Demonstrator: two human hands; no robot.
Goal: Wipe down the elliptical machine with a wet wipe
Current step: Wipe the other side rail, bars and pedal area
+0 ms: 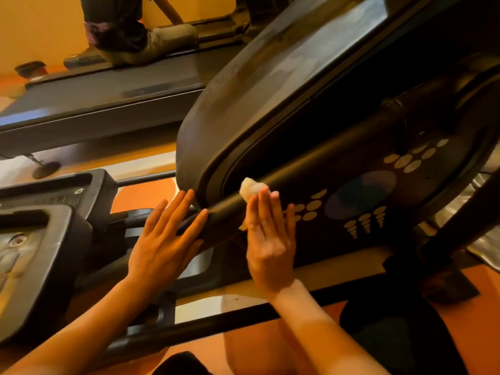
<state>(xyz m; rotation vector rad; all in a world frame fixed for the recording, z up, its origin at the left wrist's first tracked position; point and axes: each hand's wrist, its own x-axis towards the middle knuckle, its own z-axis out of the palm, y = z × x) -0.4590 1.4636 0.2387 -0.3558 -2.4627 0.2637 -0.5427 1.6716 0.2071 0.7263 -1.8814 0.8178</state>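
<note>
I am mid-wipe: my right hand (270, 234) presses the wipe (250, 189) on the elliptical (257, 90) bar (311, 169) with straight fingers (266, 204), my left hand (162, 239) rests flat and loose nearby, so next I should slide the wipe up the bar.

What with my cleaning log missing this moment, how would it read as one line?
phase: wiping | right hand: flat, presses wet wipe on black bar | left hand: flat, rests on same bar
</note>
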